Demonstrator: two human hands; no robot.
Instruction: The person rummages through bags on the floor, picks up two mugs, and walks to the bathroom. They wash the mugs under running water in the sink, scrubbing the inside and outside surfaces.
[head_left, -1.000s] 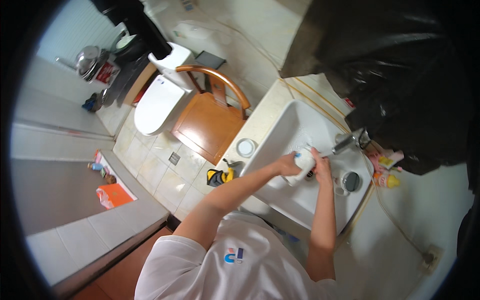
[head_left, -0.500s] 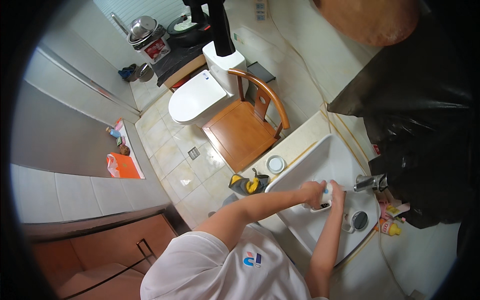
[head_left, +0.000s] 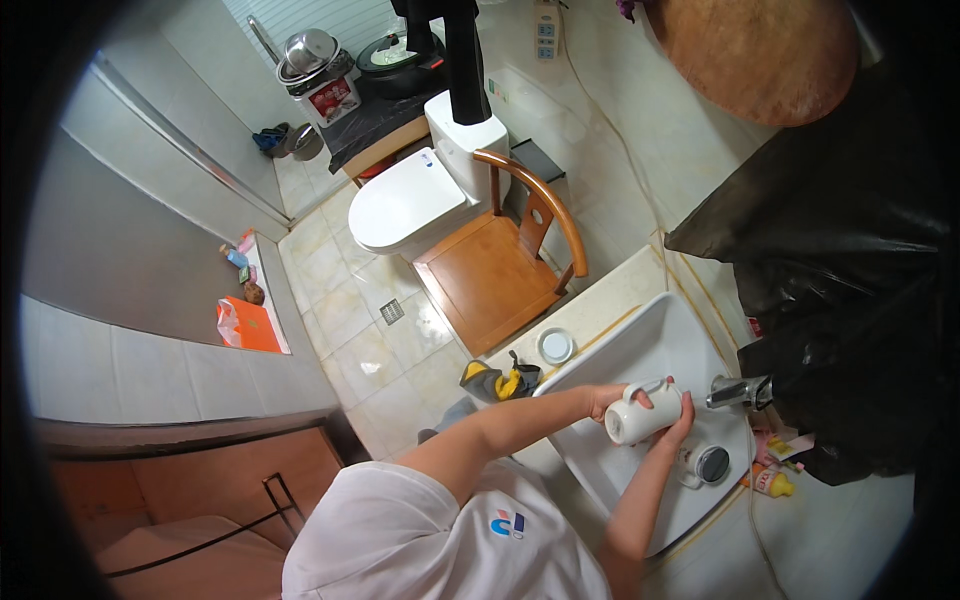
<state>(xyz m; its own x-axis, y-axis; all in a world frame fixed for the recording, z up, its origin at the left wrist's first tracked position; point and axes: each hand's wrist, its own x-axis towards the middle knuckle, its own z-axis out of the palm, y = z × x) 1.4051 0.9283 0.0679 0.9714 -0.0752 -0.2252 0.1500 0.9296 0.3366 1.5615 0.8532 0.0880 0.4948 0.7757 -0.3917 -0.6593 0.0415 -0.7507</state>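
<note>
A white mug lies tilted on its side between my two hands, above the white sink. What looks like its base faces toward me, and its handle is on the far left side. My left hand grips it by the handle side. My right hand is wrapped round the other side, with fingertips at the far end near the faucet. I cannot see any water running. A second white mug with a dark round lid stands in the sink, just right of my right wrist.
A white round lid and a grey-yellow cloth item lie on the left counter. A wooden chair stands before the toilet. Black plastic sheeting hangs at the right. A yellow bottle lies beside the sink.
The mug has been turned over in my hands: its handle, earlier on the near side, is now at the far left, and its round end faces me. The view has shifted slightly.
</note>
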